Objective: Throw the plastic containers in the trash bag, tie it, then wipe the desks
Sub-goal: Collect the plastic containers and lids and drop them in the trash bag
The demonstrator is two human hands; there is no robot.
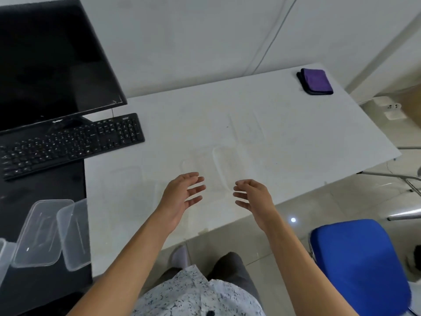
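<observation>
Containers (43, 231) on black desk (27, 192), long axes near-to-far | left hand (182, 192), right hand (252, 197): fingers spread, holding nothing

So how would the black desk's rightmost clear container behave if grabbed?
The clear container looks thin-walled and empty, so probably light and flexible. Glossy plastic may slip. It seems to touch a second container, so a push could shift both.

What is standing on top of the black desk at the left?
A dark monitor, a black keyboard and clear plastic containers nearer the person. What lies behind the monitor is covered by its screen.
</observation>
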